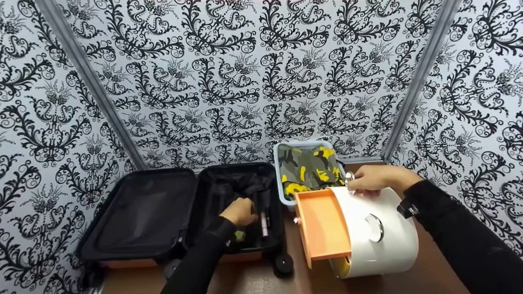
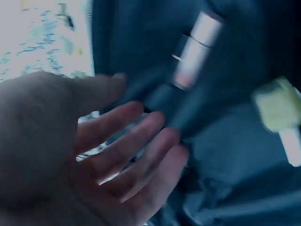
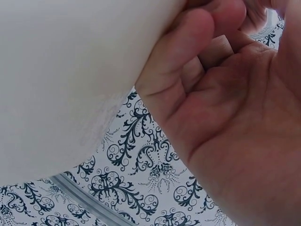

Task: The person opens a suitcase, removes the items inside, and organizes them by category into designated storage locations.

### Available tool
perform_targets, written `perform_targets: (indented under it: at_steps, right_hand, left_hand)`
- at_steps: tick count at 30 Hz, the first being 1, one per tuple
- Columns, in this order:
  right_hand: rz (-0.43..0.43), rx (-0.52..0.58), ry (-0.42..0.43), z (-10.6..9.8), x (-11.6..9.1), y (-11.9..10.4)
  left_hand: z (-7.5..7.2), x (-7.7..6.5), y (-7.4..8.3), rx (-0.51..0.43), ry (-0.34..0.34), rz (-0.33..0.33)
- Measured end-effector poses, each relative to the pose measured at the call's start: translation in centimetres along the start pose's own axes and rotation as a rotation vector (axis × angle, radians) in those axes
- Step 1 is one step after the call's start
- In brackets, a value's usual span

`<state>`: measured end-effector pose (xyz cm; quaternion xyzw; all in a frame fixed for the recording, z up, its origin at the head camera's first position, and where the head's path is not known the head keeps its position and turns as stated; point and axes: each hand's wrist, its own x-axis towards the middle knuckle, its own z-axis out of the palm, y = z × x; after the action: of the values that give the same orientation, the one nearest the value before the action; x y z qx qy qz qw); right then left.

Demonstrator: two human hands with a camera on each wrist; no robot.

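My left hand reaches down into the right half of a black-lined suitcase, holding nothing. In the left wrist view its fingers are spread and slightly bent above the dark lining. A slim pink tube with a pale cap lies there, and a small yellow-green bottle with a white stem sits to its right. My right hand has its fingers curled at the silver handle on top of a white storage box. An orange drawer stands pulled out from the box.
Behind the box stands a light-blue basket with camouflage cloth in it. The suitcase's other half lies open on the left. Suitcase wheels stick out at the front of the brown table. Patterned walls enclose the back and sides.
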<state>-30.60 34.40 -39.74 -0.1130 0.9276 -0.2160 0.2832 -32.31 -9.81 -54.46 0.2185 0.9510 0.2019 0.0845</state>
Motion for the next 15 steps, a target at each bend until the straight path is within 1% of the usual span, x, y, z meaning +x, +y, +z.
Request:
perform_targets:
  at_steps: [1, 4, 7, 8, 9, 11, 13, 15]
  right_hand:
    - [-0.001, 0.001, -0.002, 0.0, 0.0, 0.0]
    - [-0.002, 0.001, 0.000, -0.1, -0.1, -0.2]
    - [0.000, -0.004, 0.006, -0.1, -0.2, -0.2]
    - [0.002, -0.003, 0.008, -0.1, -0.2, -0.2]
    - [0.002, -0.005, 0.007, -0.1, -0.2, -0.2]
    - [0.003, -0.009, 0.004, -0.1, -0.1, -0.2]
    - [0.004, -0.015, 0.003, -0.1, 0.0, -0.1]
    - [0.005, -0.024, 0.002, 0.1, 0.1, 0.0]
  left_hand:
    - [0.9, 0.5, -1.6, 0.007, -0.037, 0.002]
    - [0.9, -0.1, -2.3, -0.001, -0.162, -0.090]
    - [1.0, -0.6, -2.3, 0.046, -0.230, -0.179]
    - [0.3, -1.3, -1.1, 0.054, -0.262, -0.232]
    - [0.5, -1.1, -1.3, 0.071, -0.293, -0.257]
    - [1.1, -0.6, -1.6, 0.118, -0.329, -0.296]
    - [2.6, 0.8, -3.1, 0.187, -0.366, -0.301]
    - [4.5, 2.3, -4.9, 0.254, -0.387, -0.295]
